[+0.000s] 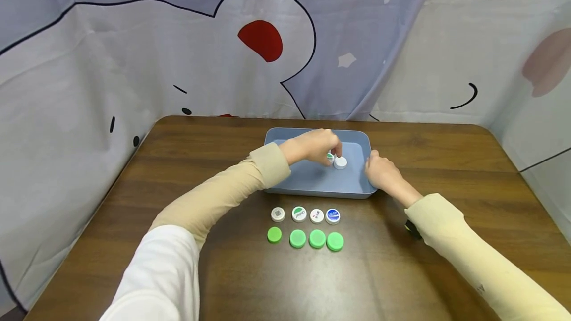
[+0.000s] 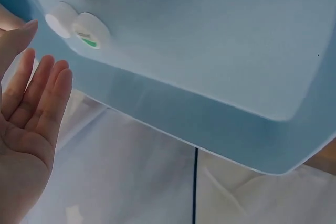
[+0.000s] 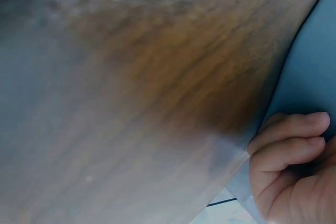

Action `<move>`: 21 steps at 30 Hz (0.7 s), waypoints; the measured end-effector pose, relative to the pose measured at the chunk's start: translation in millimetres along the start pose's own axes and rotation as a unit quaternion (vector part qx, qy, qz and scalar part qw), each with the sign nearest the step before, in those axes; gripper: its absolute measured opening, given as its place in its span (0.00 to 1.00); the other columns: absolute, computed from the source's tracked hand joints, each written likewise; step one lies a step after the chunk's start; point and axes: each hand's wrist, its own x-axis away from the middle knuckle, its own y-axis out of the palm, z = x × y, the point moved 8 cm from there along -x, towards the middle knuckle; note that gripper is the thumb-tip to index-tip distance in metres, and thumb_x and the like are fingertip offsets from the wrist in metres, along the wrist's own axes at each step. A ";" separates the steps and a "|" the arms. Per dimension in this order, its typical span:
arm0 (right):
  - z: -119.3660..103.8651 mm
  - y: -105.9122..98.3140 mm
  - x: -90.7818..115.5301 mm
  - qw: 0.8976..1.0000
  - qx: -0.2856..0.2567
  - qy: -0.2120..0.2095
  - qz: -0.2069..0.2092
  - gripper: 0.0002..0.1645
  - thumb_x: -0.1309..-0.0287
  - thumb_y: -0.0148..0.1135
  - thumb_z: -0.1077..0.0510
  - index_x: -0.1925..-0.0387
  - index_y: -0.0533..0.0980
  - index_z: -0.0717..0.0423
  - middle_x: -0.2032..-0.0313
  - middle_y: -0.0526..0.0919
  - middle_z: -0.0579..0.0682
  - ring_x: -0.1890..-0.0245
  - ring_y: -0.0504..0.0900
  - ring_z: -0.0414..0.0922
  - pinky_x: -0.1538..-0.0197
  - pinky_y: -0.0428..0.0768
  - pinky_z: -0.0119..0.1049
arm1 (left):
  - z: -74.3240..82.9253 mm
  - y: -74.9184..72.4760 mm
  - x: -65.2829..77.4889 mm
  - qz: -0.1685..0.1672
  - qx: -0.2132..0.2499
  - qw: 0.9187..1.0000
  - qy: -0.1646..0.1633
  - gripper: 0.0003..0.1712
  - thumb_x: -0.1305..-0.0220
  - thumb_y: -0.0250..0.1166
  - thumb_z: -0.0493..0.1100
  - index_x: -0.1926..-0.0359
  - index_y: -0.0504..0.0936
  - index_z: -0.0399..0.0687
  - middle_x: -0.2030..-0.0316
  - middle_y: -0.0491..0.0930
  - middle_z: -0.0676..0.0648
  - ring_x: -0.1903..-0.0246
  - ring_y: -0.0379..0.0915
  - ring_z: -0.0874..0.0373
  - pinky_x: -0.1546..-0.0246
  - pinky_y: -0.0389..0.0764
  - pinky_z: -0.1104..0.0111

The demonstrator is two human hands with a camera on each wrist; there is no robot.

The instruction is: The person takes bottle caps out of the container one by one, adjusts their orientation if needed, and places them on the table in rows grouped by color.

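A blue tray (image 1: 308,178) stands toward the back of the wooden table. Inside it lie two bottle caps side by side: a plain white cap (image 1: 341,163) and a white cap with a green mark (image 2: 90,31). My left hand (image 1: 317,145) hovers over this pair. Its fingers (image 2: 50,95) are extended and apart from the thumb, with nothing between them, and both caps lie just beyond the fingertips. At the tray's right side, my right hand (image 1: 382,171) grips the rim with curled fingers (image 3: 289,153); its thumb is hidden in the right wrist view.
In front of the tray runs a row of white caps, including one with a blue top (image 1: 332,216). A row of green caps (image 1: 317,239) lies nearer me. Partly behind the right sleeve is a small dark object (image 1: 412,229). A patterned curtain (image 1: 187,58) hangs behind the table.
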 end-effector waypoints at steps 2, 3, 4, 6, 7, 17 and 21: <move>0.3 -0.1 -0.4 1.000 -0.004 -0.006 0.000 0.22 0.30 0.30 0.55 0.52 0.62 0.71 0.57 0.77 0.76 0.58 0.79 0.67 0.60 0.75 0.57 | -4.2 2.5 -2.6 -0.005 0.008 1.000 -0.010 0.17 0.50 0.67 0.36 0.55 0.85 0.46 0.59 0.84 0.49 0.58 0.78 0.58 0.52 0.76 0.69; 0.4 -0.1 -0.5 1.000 -0.005 -0.010 0.001 0.22 0.30 0.30 0.55 0.52 0.62 0.71 0.57 0.77 0.76 0.58 0.79 0.67 0.60 0.75 0.56 | -6.2 3.9 -3.8 -0.008 0.012 1.000 -0.014 0.17 0.50 0.67 0.36 0.55 0.85 0.46 0.59 0.84 0.48 0.58 0.77 0.58 0.52 0.76 0.69; 0.6 0.0 -0.7 1.000 -0.006 -0.013 0.000 0.22 0.30 0.31 0.55 0.52 0.62 0.71 0.57 0.77 0.76 0.58 0.79 0.66 0.59 0.75 0.56 | -8.0 5.3 -4.8 -0.012 0.014 1.000 -0.018 0.17 0.50 0.68 0.37 0.55 0.85 0.45 0.59 0.84 0.48 0.58 0.77 0.58 0.53 0.76 0.69; 1.3 0.3 -1.0 1.000 -0.007 -0.015 -0.001 0.22 0.30 0.31 0.55 0.52 0.62 0.71 0.58 0.77 0.75 0.59 0.79 0.65 0.60 0.75 0.55 | -11.5 8.3 -6.4 -0.021 0.017 0.999 -0.024 0.18 0.49 0.70 0.38 0.55 0.84 0.45 0.58 0.83 0.48 0.58 0.76 0.58 0.53 0.76 0.69; 1.6 0.4 -1.0 1.000 -0.007 -0.015 -0.001 0.22 0.30 0.31 0.55 0.52 0.62 0.71 0.58 0.77 0.75 0.60 0.79 0.65 0.60 0.75 0.55 | -13.0 9.7 -7.3 -0.026 0.020 0.999 -0.026 0.18 0.49 0.70 0.39 0.54 0.84 0.45 0.58 0.83 0.48 0.58 0.76 0.58 0.53 0.76 0.69; 2.5 0.4 -1.1 1.000 -0.009 -0.013 0.007 0.20 0.30 0.32 0.55 0.54 0.63 0.69 0.61 0.78 0.73 0.63 0.80 0.62 0.64 0.76 0.53 | -21.5 18.1 -15.9 -0.060 0.023 0.997 -0.033 0.20 0.50 0.74 0.43 0.53 0.84 0.46 0.56 0.82 0.48 0.58 0.75 0.60 0.53 0.76 0.70; 1.5 1.5 -0.1 1.000 -0.011 -0.019 0.015 0.20 0.30 0.32 0.55 0.56 0.63 0.70 0.63 0.78 0.73 0.65 0.80 0.62 0.63 0.76 0.53 | -23.6 22.4 -19.1 -0.064 0.027 0.997 -0.032 0.20 0.50 0.74 0.43 0.54 0.83 0.46 0.56 0.82 0.47 0.57 0.75 0.59 0.53 0.76 0.70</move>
